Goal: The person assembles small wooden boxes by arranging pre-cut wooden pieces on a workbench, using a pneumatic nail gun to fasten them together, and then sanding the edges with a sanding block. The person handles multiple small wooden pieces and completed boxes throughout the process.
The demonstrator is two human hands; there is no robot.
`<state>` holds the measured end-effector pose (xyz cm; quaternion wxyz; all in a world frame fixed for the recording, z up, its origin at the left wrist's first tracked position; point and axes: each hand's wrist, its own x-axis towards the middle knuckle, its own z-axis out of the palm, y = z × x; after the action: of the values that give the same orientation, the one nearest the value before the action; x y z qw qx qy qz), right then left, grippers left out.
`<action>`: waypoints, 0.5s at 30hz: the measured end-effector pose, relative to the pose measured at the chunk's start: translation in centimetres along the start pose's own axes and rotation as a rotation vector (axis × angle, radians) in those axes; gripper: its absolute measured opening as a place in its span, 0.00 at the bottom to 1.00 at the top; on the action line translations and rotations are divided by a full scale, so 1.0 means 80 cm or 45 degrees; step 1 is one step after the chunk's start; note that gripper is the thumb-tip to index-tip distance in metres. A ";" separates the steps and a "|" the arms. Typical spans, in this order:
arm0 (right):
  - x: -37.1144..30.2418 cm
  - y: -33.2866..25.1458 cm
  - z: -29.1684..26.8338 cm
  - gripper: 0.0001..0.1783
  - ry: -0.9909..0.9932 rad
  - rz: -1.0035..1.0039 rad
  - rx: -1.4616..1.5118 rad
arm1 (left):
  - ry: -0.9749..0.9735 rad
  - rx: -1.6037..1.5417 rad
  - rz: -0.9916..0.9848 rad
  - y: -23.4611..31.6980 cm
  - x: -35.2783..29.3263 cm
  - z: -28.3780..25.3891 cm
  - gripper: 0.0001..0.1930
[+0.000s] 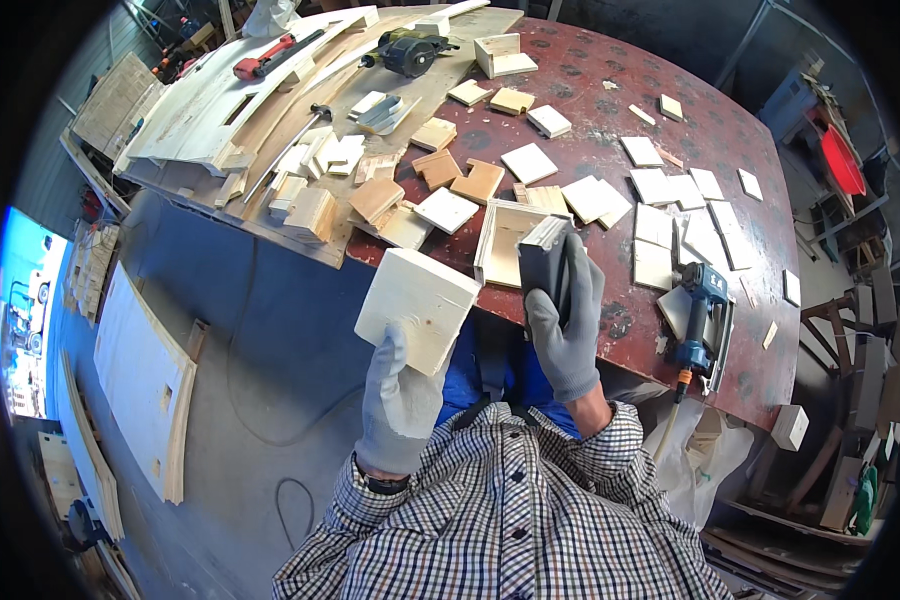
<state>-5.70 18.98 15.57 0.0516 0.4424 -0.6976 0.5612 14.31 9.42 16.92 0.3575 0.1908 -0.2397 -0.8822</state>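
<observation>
My left hand (400,410), in a grey work glove, is closed on the lower edge of a pale square wooden block (417,300), its broad face tilted up in front of me. Also gloved, my right hand (570,325) grips a dark-faced block (543,268) with a pale, layered-looking top edge, perhaps a sanding block. The two blocks are apart. Just behind the dark-faced block, an open wooden box frame (492,245) sits at the near edge of the dark red table (590,95); the block hides part of it.
Many small wooden squares (653,225) and notched blocks (377,200) lie across the table. A blue nail gun (705,305) with a hose rests at the near right. Farther left are a hammer (288,150), a green-black power tool (410,52), a red-handled tool (263,60) and plywood panels (195,120).
</observation>
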 end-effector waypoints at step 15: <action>-0.055 -0.017 -0.005 0.36 -0.132 -0.287 -0.132 | 0.166 0.072 0.104 0.028 0.016 0.014 0.28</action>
<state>-2.31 21.77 14.19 0.1008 0.5432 -0.6732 0.4915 14.07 7.40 18.84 0.4025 0.2482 -0.2484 -0.8454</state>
